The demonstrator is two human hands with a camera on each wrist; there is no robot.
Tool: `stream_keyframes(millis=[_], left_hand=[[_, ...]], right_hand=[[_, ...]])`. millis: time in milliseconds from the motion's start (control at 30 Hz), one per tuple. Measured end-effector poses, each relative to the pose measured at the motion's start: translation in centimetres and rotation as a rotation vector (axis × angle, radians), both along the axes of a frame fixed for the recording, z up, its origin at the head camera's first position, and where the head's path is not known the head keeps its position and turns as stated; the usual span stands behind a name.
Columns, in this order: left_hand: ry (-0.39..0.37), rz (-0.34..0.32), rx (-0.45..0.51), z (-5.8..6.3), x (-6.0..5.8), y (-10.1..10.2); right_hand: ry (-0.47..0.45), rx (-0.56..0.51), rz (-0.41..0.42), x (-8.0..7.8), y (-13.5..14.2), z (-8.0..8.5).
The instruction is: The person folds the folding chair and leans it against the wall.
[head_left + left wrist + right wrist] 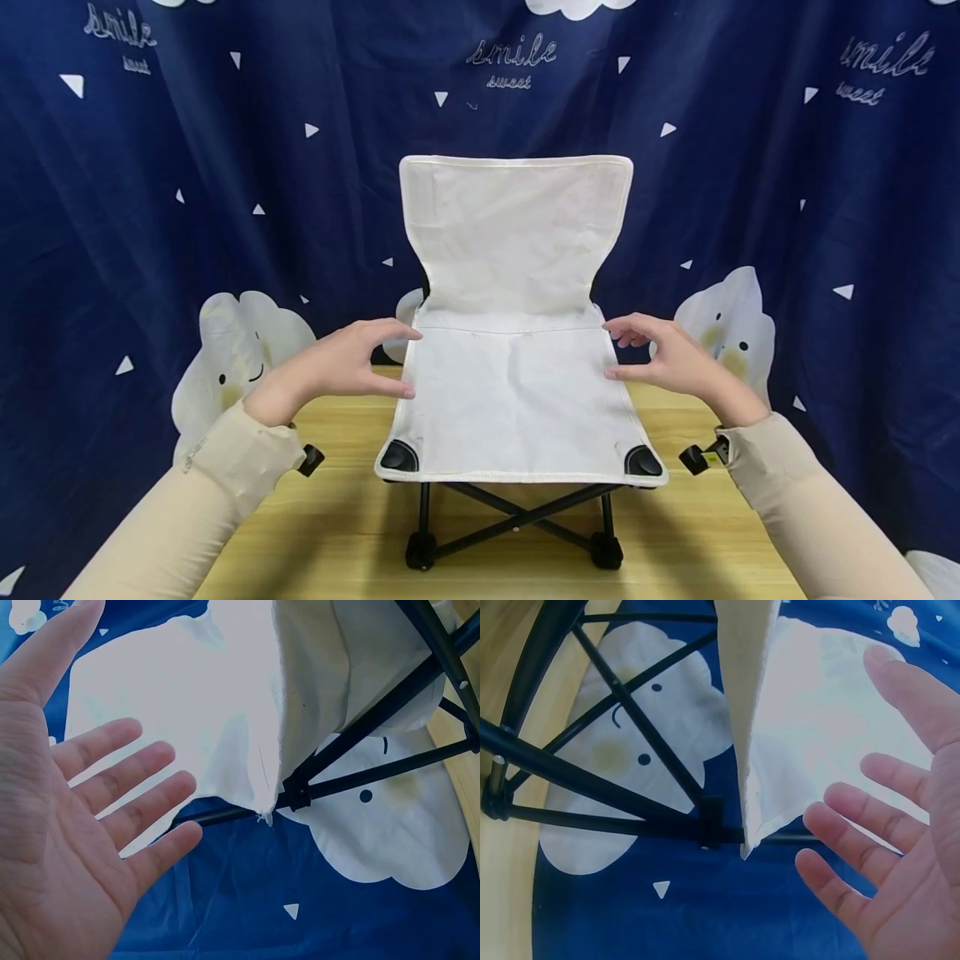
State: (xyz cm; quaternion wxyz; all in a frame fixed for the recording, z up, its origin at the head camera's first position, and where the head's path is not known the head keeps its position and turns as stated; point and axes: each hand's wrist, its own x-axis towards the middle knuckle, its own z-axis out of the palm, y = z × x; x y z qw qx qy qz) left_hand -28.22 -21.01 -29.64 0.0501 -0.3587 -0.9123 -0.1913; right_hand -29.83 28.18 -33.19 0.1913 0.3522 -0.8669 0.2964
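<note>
A white folding chair [513,400] with a fabric seat and backrest stands unfolded in the middle of the head view, its seat front facing me. Black corner caps [400,456] sit at the front of the seat, above crossed black legs [517,521]. My left hand [348,358] is at the seat's left edge, thumb and fingers spread apart. At the right edge, my right hand [667,354] is held in a similar way. Both wrist views show the palms with loosely extended fingers and nothing held. Whether the fingertips touch the fabric, I cannot tell.
Under the chair is a light wood-grain surface [330,533]. Behind it hangs a dark blue curtain [337,208] printed with white clouds, triangles and lettering. A small black device [311,460] shows at the left wrist, another [693,458] at the right.
</note>
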Motion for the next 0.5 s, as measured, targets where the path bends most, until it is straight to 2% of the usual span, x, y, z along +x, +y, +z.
stream_keyframes(millis=[233,500], left_hand=[[-0.039,-0.073,0.049,0.1,0.7,0.3],[-0.102,-0.098,0.046,-0.1,1.7,0.5]], right_hand=[[-0.093,0.040,0.035,0.8,-0.1,0.1],[-0.127,0.045,0.115,1.4,-0.3,0.2]])
